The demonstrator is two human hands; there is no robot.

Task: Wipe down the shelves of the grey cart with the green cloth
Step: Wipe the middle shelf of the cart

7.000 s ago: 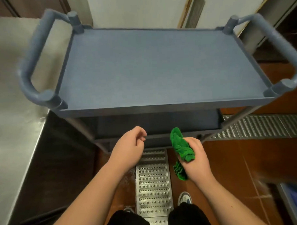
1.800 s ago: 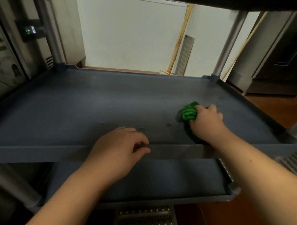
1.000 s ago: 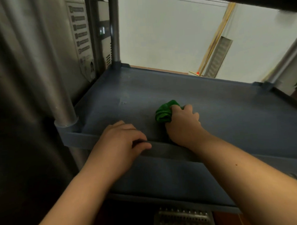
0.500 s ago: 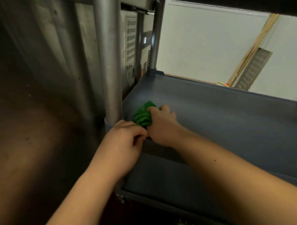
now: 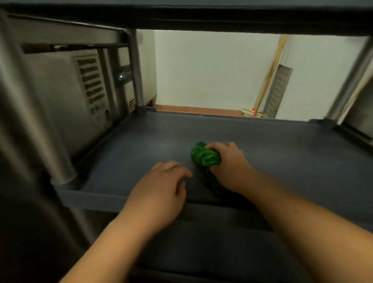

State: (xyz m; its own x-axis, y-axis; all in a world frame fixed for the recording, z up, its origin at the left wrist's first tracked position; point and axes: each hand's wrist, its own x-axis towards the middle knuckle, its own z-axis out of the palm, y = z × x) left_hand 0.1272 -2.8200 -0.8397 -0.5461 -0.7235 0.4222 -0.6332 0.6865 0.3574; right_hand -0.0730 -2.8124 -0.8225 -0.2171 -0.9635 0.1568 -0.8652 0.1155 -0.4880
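Forearms are reaching in from the bottom of the frame toward the middle shelf [image 5: 287, 150] of the grey cart [image 5: 61, 143]. The left hand [image 5: 160, 195], fingers loosely curled and holding nothing, is resting over the shelf's front lip at centre frame. Just beyond and right of it, the right hand [image 5: 228, 163] is gripping the bunched green cloth [image 5: 204, 156] and pressing it onto the shelf floor. To wipe well, the person is probably best flattening the cloth and working in overlapping strokes toward the far corners and raised edges, steadying the cart meanwhile.
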